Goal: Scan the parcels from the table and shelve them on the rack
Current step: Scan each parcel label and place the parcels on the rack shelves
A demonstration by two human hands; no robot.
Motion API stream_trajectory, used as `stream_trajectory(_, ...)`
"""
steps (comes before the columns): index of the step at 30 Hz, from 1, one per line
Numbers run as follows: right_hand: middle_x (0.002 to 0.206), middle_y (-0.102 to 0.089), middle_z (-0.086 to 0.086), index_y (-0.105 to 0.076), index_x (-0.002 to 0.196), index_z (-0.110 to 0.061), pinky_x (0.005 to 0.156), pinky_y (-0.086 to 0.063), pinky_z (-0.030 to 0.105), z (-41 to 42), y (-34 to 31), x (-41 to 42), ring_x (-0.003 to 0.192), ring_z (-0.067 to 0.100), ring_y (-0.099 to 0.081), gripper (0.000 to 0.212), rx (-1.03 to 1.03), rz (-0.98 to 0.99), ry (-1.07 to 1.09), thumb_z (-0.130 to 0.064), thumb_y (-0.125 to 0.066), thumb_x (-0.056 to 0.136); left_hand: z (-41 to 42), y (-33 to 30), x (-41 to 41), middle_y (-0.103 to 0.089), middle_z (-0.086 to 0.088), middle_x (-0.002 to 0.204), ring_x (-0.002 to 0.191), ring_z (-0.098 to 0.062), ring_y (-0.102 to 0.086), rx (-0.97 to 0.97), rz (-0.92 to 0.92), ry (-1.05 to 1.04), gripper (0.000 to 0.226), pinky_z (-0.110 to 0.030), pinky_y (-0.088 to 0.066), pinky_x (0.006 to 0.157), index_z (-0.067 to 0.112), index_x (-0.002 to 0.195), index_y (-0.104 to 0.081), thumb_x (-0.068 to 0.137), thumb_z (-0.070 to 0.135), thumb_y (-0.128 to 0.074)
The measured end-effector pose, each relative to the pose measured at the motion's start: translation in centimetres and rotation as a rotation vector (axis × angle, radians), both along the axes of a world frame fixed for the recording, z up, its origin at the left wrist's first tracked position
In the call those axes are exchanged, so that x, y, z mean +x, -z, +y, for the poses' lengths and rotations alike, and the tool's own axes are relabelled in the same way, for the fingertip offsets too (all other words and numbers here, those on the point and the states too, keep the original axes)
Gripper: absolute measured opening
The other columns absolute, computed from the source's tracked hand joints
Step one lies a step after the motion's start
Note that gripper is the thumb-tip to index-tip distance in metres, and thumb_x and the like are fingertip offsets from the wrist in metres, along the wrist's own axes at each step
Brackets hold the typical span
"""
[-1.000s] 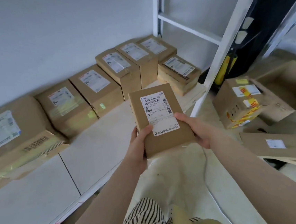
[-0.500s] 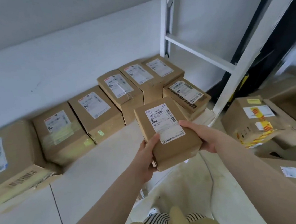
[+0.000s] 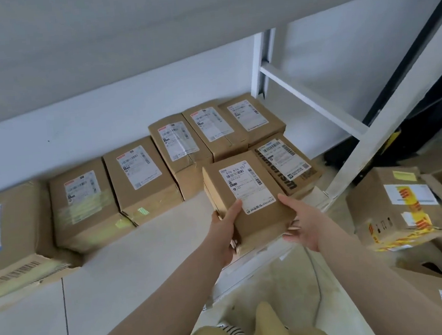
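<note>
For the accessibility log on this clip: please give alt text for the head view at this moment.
Two bare hands, left hand and right hand, hold a small labelled cardboard parcel over the front edge of a white rack shelf. A row of labelled parcels lines the shelf's back wall, and more boxes lie to the right.

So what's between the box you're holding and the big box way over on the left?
In the head view, only bare white shelf lies between the held parcel and the big box.
</note>
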State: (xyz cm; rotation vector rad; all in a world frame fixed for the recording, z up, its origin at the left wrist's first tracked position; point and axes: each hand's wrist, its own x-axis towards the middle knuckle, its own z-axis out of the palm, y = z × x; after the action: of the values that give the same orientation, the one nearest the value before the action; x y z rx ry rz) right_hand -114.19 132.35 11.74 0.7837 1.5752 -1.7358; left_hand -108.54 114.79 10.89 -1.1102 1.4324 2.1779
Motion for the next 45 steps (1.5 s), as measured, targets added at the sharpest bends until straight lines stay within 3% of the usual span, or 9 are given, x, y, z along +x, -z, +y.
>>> stream_trajectory(4, 0.118, -0.065, 0.006, -0.059, 0.119, -0.010, 0.097, -0.053, 0.045, -0.2, 1.0, -1.0, 0.109, 0.028, -0.061, 0.045, -0.044, 0.026, 0.100, -0.027, -0.080, 0.083, 0.9, 0.4, -1.0, -0.067, 0.002, 0.112, 0.095, -0.017, -0.061, -0.044, -0.004, -0.038, 0.055, -0.045, -0.050, 0.091, 0.017, 0.134, -0.047, 0.092, 0.045, -0.069)
stream_trajectory(7, 0.119, -0.067, 0.007, -0.060, 0.121, -0.007, 0.103, -0.051, 0.041, -0.3, 1.7, -1.6, 0.110, 0.025, -0.062, 0.052, -0.050, -0.005, 0.114, -0.030, -0.083, 0.081, 1.3, 1.1, -1.6, -0.060, 0.004, 0.117, 0.103, -0.020, -0.056, -0.078, -0.035, -0.092, 0.053, -0.058, -0.046, 0.104, 0.015, 0.139, -0.046, 0.097, 0.044, -0.063)
stream_trajectory(10, 0.132, -0.060, 0.003, -0.057, 0.130, -0.012, 0.101, -0.053, 0.038, -0.7, 1.9, -1.8, 0.107, 0.022, -0.062, 0.063, 0.051, -0.020, 0.067, -0.041, -0.082, 0.080, 1.2, 1.1, -1.7, -0.060, 0.006, 0.115, 0.110, -0.021, -0.051, -0.115, -0.038, -0.110, 0.047, -0.054, -0.047, 0.103, 0.018, 0.137, -0.049, 0.099, 0.043, -0.061)
stream_trajectory(16, 0.141, -0.052, -0.003, -0.049, 0.140, -0.018, 0.096, -0.054, 0.035, -1.6, 1.3, -1.8, 0.109, 0.023, -0.060, 0.072, 0.099, -0.020, -0.001, -0.052, -0.076, 0.082, 1.9, 1.0, -1.9, -0.065, 0.007, 0.111, 0.093, -0.011, -0.060, -0.170, 0.001, -0.097, 0.043, -0.036, -0.046, 0.078, 0.020, 0.128, -0.053, 0.092, 0.035, -0.073)
stream_trajectory(18, 0.140, -0.052, 0.000, -0.048, 0.141, -0.016, 0.097, -0.053, 0.036, -1.7, 1.4, -1.8, 0.118, 0.026, -0.058, 0.073, 0.080, -0.017, 0.013, -0.048, -0.077, 0.083, 1.8, 1.1, -1.9, -0.067, 0.003, 0.116, 0.092, -0.013, -0.061, -0.171, 0.004, -0.105, 0.042, -0.038, -0.048, 0.081, 0.020, 0.127, -0.055, 0.092, 0.032, -0.074)
stream_trajectory(24, 0.122, -0.057, 0.002, -0.047, 0.141, -0.015, 0.092, -0.056, 0.036, -1.4, 2.2, -2.1, 0.101, 0.023, -0.058, 0.074, 0.072, -0.031, 0.015, -0.046, -0.078, 0.082, 1.5, 1.0, -2.3, -0.067, 0.006, 0.104, 0.091, -0.015, -0.061, -0.131, -0.012, -0.119, 0.028, -0.053, -0.048, 0.102, 0.025, 0.111, -0.058, 0.090, 0.026, -0.076)
stream_trajectory(38, 0.129, -0.056, 0.004, -0.045, 0.140, -0.014, 0.102, -0.050, 0.044, -1.7, 2.3, -2.2, 0.106, 0.023, -0.058, 0.070, 0.091, -0.014, 0.036, -0.043, -0.077, 0.084, 1.5, 1.7, -2.1, -0.072, 0.003, 0.112, 0.099, -0.018, -0.066, -0.164, 0.011, -0.158, 0.021, -0.056, -0.052, 0.100, 0.030, 0.099, -0.063, 0.086, 0.028, -0.080)
stream_trajectory(42, 0.106, -0.056, 0.002, -0.047, 0.127, -0.011, 0.103, -0.049, 0.043, -1.7, 1.9, -1.7, 0.112, 0.026, -0.056, 0.060, 0.128, 0.011, -0.011, -0.049, -0.071, 0.088, 1.8, 2.2, -1.9, -0.067, 0.001, 0.125, 0.107, -0.019, -0.066, -0.244, 0.048, -0.143, 0.055, -0.048, -0.054, 0.098, 0.022, 0.133, -0.055, 0.086, 0.039, -0.078)
stream_trajectory(45, 0.095, -0.048, 0.001, -0.046, 0.126, -0.015, 0.104, -0.048, 0.043, -1.6, 1.7, -1.0, 0.106, 0.025, -0.051, 0.065, 0.169, 0.043, -0.066, -0.059, -0.070, 0.084, 1.9, 2.3, -1.4, -0.048, -0.006, 0.151, 0.131, -0.030, -0.052, -0.275, 0.016, -0.085, 0.100, -0.049, -0.043, 0.110, 0.023, 0.161, -0.018, 0.084, 0.060, -0.070)
